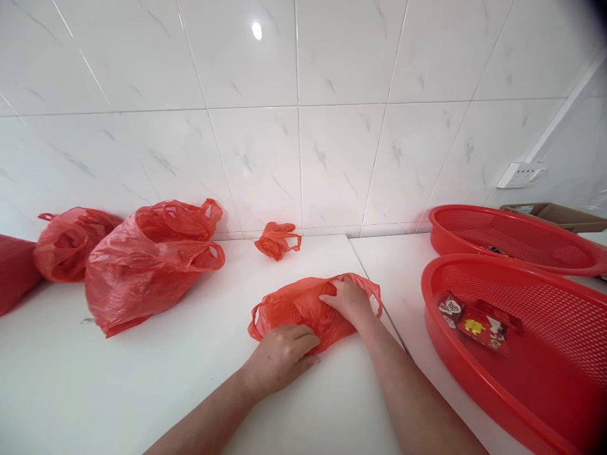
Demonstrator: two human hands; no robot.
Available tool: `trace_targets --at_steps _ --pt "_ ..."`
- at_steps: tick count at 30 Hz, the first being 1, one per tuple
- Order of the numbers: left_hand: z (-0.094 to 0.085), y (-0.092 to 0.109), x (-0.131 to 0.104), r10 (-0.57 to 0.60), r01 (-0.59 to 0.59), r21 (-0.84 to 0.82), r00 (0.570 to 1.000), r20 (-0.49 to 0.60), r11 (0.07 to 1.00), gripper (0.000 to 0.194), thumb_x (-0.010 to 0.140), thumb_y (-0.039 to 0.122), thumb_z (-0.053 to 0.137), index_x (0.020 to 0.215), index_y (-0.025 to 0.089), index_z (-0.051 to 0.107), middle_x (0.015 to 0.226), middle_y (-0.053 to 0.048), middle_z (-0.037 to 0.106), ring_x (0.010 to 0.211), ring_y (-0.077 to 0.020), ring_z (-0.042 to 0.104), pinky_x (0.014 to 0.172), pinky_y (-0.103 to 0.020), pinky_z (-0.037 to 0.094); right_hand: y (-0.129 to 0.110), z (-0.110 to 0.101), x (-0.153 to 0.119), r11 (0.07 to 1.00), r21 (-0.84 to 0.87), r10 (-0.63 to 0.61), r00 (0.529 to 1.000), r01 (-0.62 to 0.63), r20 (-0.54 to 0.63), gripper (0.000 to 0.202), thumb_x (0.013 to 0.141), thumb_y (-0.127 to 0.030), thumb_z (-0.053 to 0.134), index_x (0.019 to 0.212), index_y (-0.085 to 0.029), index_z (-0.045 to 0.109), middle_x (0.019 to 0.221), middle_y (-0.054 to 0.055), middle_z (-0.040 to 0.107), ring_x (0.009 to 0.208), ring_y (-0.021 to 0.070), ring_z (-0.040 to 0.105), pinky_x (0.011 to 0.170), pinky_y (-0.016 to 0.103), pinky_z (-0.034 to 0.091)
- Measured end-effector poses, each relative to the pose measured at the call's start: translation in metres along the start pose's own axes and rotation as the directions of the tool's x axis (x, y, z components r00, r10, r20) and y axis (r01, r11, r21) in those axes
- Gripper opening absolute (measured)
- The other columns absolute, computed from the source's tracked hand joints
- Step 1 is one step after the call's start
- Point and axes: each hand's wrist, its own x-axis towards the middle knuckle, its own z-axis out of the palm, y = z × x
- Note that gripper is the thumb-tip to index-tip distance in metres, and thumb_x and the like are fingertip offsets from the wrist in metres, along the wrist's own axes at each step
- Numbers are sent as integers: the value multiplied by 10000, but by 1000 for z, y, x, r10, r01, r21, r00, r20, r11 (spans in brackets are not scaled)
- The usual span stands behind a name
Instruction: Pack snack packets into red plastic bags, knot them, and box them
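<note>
A thin red plastic bag (303, 303) with loop handles lies crumpled on the white tabletop in front of me. My left hand (282, 355) is at its near side, fingers bent and thumb below, closed on the near edge. On the bag's right part is my right hand (351, 302), its thumb pointing left across the plastic and its fingers bent into the folds. Whatever the bag holds is hidden by the red film. Just behind it sits a small crumpled red bag (275, 241), which neither hand touches.
Bulging red bags, one large (147, 272) and one smaller (78, 243), stand at the left by the tiled wall. At the right are a near red basket (455, 351) with small packets (484, 325) inside, a second basket (441, 237) and a cardboard box (559, 216).
</note>
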Motion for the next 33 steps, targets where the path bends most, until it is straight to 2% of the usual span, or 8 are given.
trace_targets --at_steps 6,11,14,18,21,25,28,33 --pt "-9 -17 6 -167 204 203 968 -187 958 205 888 228 460 1022 191 611 1135 -91 631 1072 -252 547 876 -420 444 -3 -1 -3 998 26 -50 999 51 -6 432 725 -512 614 1059 -238 638 1105 84 564 862 206 586 688 299 407" --pt "-3 -43 -2 -443 453 328 890 -110 829 485 825 467 541 1233 205 519 1335 -145 497 1249 -362 394 947 -564 357 -5 -4 -6 981 188 -67 991 44 117 641 638 -522 691 1221 -292 555 1221 52 569 1001 245 574 740 308 425" --pt "2 -53 -8 -532 520 312 845 -50 795 541 811 491 543 1277 223 484 1361 -124 475 1273 -369 362 967 -591 328 -4 -6 -7 946 323 -49 987 -3 151 640 661 -504 677 1240 -269 539 1229 53 581 1029 234 568 761 300 434" --pt "3 -56 -11 -578 559 285 816 -24 778 534 812 479 531 1285 235 479 1350 -109 485 1302 -362 319 1000 -604 275 5 -10 -6 856 515 -78 994 31 71 404 782 -532 533 1022 -226 642 988 39 664 851 177 603 723 284 441" --pt "3 -57 -11 -596 582 273 802 -36 766 507 802 463 542 1257 242 503 1310 -103 516 1299 -344 325 1019 -602 245 18 -11 -2 779 626 -45 994 -29 103 411 810 -559 479 887 -207 677 745 14 646 630 134 561 614 266 425" --pt "5 -58 -11 -613 604 256 788 -56 754 472 796 437 546 1230 254 521 1293 -89 531 1289 -336 333 1026 -611 218 34 -9 6 606 791 -24 992 -86 126 384 795 -540 540 758 -185 683 613 -6 586 519 87 477 527 223 386" --pt "5 -59 -12 -616 614 223 785 -67 757 476 790 429 555 1235 263 515 1294 -89 528 1283 -339 341 1025 -608 217 40 -8 9 349 929 -88 982 -126 166 335 794 -487 579 724 -171 662 669 6 616 499 67 477 445 190 348" --pt "0 -56 -11 -598 605 49 794 -104 795 503 809 386 540 1287 254 459 1224 -87 529 1179 -274 453 993 -466 356 40 -12 6 -50 962 -229 941 -268 251 309 857 -364 536 1091 -179 616 1003 82 675 665 80 615 498 152 453"
